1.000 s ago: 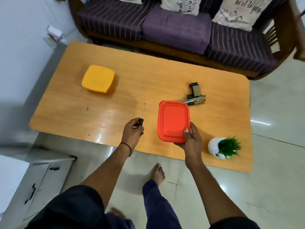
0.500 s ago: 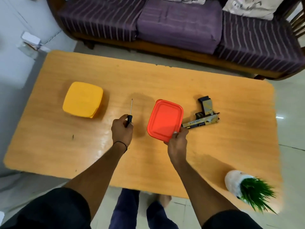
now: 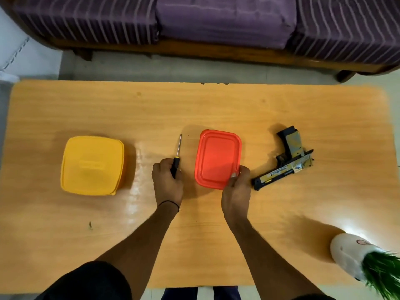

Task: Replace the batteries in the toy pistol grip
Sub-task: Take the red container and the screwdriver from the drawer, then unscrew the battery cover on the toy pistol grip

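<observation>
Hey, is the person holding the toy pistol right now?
No, the toy pistol lies on the table, while the left hand grips the screwdriver and the right hand holds the red container.

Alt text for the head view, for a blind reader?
Over a wooden table, the left hand grips a screwdriver and the right hand holds the near corner of a closed orange box. A toy pistol lies right of it, a yellow box at left.

The table (image 3: 194, 109) is glowing tan with wood grain, the left box (image 3: 92, 165) showing plain yellow, the middle box (image 3: 217, 158) red-orange. The pistol (image 3: 290, 161) is showing black and gold; the sofa (image 3: 86, 18) is wearing purple with pale stripes.
</observation>
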